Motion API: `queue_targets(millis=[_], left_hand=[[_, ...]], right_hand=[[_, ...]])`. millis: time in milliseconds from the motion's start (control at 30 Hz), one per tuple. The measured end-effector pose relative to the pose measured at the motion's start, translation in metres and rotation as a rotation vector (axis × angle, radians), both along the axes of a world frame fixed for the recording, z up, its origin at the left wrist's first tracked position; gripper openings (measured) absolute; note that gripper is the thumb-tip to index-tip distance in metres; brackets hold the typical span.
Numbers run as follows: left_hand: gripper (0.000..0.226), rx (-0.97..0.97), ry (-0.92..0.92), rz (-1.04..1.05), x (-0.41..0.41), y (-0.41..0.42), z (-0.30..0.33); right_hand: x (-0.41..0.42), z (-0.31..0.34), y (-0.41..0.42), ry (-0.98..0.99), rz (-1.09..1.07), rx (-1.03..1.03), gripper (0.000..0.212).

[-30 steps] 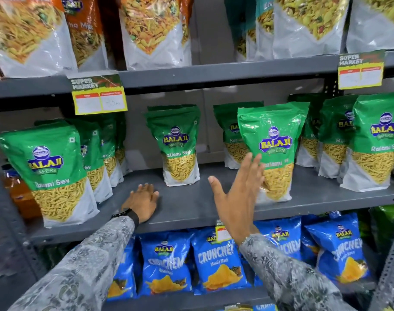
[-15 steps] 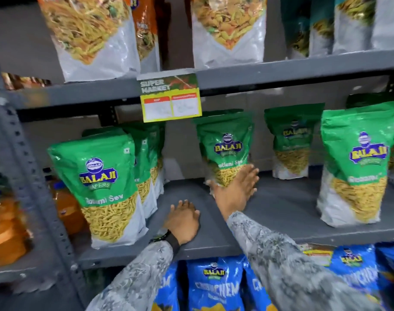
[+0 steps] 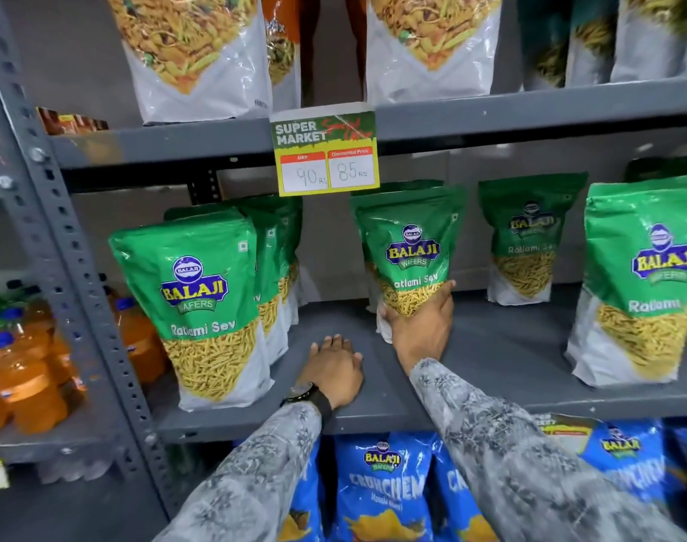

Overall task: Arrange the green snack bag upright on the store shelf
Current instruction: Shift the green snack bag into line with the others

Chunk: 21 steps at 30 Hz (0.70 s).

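A green Balaji Ratlami Sev snack bag (image 3: 410, 244) stands upright in the middle of the grey shelf (image 3: 373, 416), set back from the front edge. My right hand (image 3: 422, 326) grips the bag's lower front, thumb on its left side and fingers on its right. My left hand (image 3: 334, 367) lies palm down on the shelf just left of it, fingers together and holding nothing. Another green bag stands right behind the gripped one, mostly hidden.
More green bags stand on the same shelf: a row at the left (image 3: 201, 307), one behind at the right (image 3: 527, 238), one at the far right (image 3: 639, 283). A price tag (image 3: 326, 150) hangs from the upper shelf. Blue bags (image 3: 384, 487) sit below. Orange bottles (image 3: 25, 381) stand at the left.
My right hand has moved left from the far-right bag and closed on the middle bag's lower part. My view has shifted left and closer. My left hand stayed flat on the shelf.
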<state>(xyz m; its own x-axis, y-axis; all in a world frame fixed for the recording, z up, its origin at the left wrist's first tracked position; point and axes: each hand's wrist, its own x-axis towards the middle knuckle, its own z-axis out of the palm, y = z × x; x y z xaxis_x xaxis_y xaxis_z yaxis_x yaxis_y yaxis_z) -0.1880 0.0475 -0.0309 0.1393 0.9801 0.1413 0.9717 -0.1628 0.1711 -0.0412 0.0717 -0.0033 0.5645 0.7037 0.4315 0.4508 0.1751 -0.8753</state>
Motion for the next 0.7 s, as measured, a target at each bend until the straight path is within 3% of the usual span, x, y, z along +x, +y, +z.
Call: queue_targets(millis=[700], left_hand=[[0.050, -0.025, 0.008, 0.026, 0.004, -0.012, 0.011]], right_hand=[[0.009, -0.021, -0.137, 0.011, 0.040, 0.066, 0.132]])
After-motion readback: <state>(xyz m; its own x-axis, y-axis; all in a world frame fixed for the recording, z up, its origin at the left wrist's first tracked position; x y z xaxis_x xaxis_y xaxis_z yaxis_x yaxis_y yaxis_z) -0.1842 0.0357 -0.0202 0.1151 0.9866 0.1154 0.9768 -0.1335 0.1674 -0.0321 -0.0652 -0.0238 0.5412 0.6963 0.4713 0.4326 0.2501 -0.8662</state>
